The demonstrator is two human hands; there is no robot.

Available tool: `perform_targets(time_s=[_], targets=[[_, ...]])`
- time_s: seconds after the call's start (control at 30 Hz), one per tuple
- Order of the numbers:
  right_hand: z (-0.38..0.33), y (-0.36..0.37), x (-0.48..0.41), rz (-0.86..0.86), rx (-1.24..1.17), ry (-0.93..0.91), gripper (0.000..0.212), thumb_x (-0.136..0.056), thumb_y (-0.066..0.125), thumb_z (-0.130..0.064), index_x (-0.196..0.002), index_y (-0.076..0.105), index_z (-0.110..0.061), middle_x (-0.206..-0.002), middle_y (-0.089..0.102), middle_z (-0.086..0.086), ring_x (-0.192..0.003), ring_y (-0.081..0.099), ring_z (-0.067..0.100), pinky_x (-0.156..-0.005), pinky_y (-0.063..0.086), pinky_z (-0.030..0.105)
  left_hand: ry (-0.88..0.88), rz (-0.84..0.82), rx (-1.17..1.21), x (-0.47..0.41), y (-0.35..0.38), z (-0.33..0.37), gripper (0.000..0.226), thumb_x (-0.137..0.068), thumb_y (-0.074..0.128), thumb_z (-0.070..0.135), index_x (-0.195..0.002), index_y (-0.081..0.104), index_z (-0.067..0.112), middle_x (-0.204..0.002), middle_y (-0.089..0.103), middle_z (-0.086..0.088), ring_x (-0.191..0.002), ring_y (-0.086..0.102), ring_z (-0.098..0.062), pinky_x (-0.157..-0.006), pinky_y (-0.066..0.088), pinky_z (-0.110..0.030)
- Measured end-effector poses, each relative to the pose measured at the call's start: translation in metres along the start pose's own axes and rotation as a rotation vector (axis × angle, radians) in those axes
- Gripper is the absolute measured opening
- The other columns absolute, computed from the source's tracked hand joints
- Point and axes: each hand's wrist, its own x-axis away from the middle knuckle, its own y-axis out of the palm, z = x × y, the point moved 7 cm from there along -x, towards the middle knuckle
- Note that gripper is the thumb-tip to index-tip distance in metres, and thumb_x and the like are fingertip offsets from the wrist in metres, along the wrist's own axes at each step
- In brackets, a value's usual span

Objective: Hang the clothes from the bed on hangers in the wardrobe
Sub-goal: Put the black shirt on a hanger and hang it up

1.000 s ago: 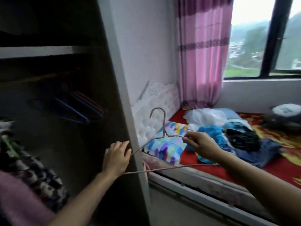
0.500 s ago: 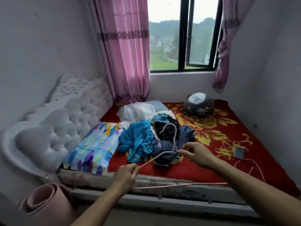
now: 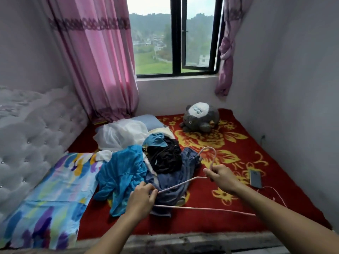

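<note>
A pale pink wire hanger (image 3: 192,208) hangs over the red flowered bed (image 3: 220,217), held by both hands. My left hand (image 3: 142,197) pinches its left corner. My right hand (image 3: 221,177) grips it at the neck, below the hook. Under and behind the hanger lies a heap of clothes: a bright blue garment (image 3: 122,173), a dark blue denim piece (image 3: 176,182) and a black garment (image 3: 165,156). The wardrobe is out of view.
A colourful pillow (image 3: 49,195) lies at the left by the tufted white headboard (image 3: 31,136). A white plastic bag (image 3: 121,133), a grey plush toy (image 3: 200,116) and a phone (image 3: 255,177) on a pink cable also sit on the bed. The wall stands close at right.
My view swung from the wardrobe to the bed. Both hands carried the hanger along and now hold it over the clothes heap, closer to the bed.
</note>
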Motion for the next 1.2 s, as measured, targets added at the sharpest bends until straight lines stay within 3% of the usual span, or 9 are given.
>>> perform_targets(time_s=[0.2, 0.4, 0.57, 0.8, 0.9, 1.0, 1.07, 1.13, 1.2], targets=[[0.026, -0.024, -0.093, 0.112, 0.007, 0.169, 0.039, -0.097, 0.052, -0.039, -0.066, 0.065, -0.018, -0.068, 0.067, 0.004, -0.064, 0.063, 0.023, -0.062, 0.046, 0.041, -0.026, -0.137, -0.096, -0.119, 0.018, -0.029, 0.015, -0.093, 0.05, 0.036, -0.089, 0.058, 0.025, -0.094, 0.05, 0.001, -0.098, 0.058, -0.021, -0.083, 0.044, -0.035], [0.107, -0.01, -0.17, 0.191, -0.074, 0.406, 0.046, -0.099, 0.047, -0.038, -0.067, 0.062, -0.009, -0.062, 0.062, 0.007, -0.059, 0.06, 0.025, -0.052, 0.04, 0.032, -0.071, -0.316, -0.117, -0.179, 0.085, -0.05, 0.02, -0.092, 0.051, 0.034, -0.099, 0.064, 0.02, -0.102, 0.054, -0.002, -0.103, 0.058, -0.023, -0.086, 0.046, -0.033], [0.185, 0.036, -0.254, 0.157, -0.094, 0.587, 0.045, -0.101, 0.042, -0.037, -0.083, 0.067, -0.004, -0.075, 0.062, 0.008, -0.072, 0.057, 0.027, -0.062, 0.039, 0.034, -0.138, -0.417, -0.117, -0.218, 0.138, -0.077, 0.019, -0.093, 0.05, 0.035, -0.104, 0.063, 0.025, -0.102, 0.053, 0.001, -0.103, 0.057, -0.019, -0.086, 0.044, -0.031], [0.294, 0.13, -0.351, 0.119, -0.211, 0.882, 0.051, -0.099, 0.042, -0.036, -0.096, 0.067, 0.008, -0.098, 0.065, 0.025, -0.099, 0.06, 0.042, -0.079, 0.045, 0.038, -0.366, -0.567, -0.141, -0.267, 0.233, -0.146, 0.025, -0.093, 0.048, 0.039, -0.108, 0.061, 0.023, -0.11, 0.057, 0.0, -0.104, 0.057, -0.02, -0.083, 0.044, -0.032], [0.329, 0.161, -0.382, 0.184, -0.383, 0.993, 0.051, -0.095, 0.043, -0.04, -0.091, 0.069, 0.004, -0.077, 0.069, 0.012, -0.074, 0.069, 0.03, -0.08, 0.055, 0.041, -0.435, -0.63, -0.132, -0.278, 0.275, -0.168, 0.025, -0.093, 0.048, 0.037, -0.109, 0.059, 0.021, -0.112, 0.054, -0.002, -0.105, 0.056, -0.021, -0.085, 0.045, -0.033], [0.352, 0.183, -0.412, 0.248, -0.505, 1.005, 0.037, -0.1, 0.044, -0.03, -0.081, 0.061, -0.003, -0.066, 0.062, 0.007, -0.036, 0.059, 0.008, -0.051, 0.053, 0.026, -0.418, -0.654, -0.159, -0.301, 0.312, -0.186, 0.028, -0.093, 0.049, 0.034, -0.117, 0.054, 0.02, -0.117, 0.047, -0.005, -0.113, 0.049, -0.025, -0.092, 0.044, -0.036], [0.371, 0.195, -0.424, 0.263, -0.539, 1.016, 0.038, -0.102, 0.043, -0.028, -0.074, 0.056, -0.005, -0.067, 0.059, 0.01, -0.031, 0.055, 0.005, -0.039, 0.049, 0.02, -0.389, -0.566, -0.209, -0.332, 0.327, -0.199, 0.041, -0.092, 0.051, 0.034, -0.13, 0.045, 0.019, -0.126, 0.042, -0.007, -0.119, 0.043, -0.028, -0.095, 0.042, -0.039], [0.387, 0.21, -0.431, 0.242, -0.538, 1.021, 0.038, -0.1, 0.047, -0.033, -0.078, 0.06, -0.005, -0.078, 0.064, 0.016, -0.047, 0.064, 0.014, -0.046, 0.054, 0.025, -0.346, -0.383, -0.244, -0.374, 0.335, -0.211, 0.057, -0.088, 0.058, 0.034, -0.139, 0.038, 0.018, -0.134, 0.04, -0.009, -0.123, 0.04, -0.03, -0.1, 0.039, -0.041], [0.404, 0.222, -0.427, 0.145, -0.312, 1.015, 0.043, -0.093, 0.055, -0.042, -0.1, 0.067, -0.001, -0.104, 0.067, 0.023, -0.089, 0.068, 0.035, -0.076, 0.056, 0.039, -0.307, -0.268, -0.237, -0.412, 0.344, -0.223, 0.073, -0.083, 0.066, 0.035, -0.145, 0.032, 0.017, -0.143, 0.036, -0.01, -0.129, 0.035, -0.03, -0.105, 0.036, -0.042]])
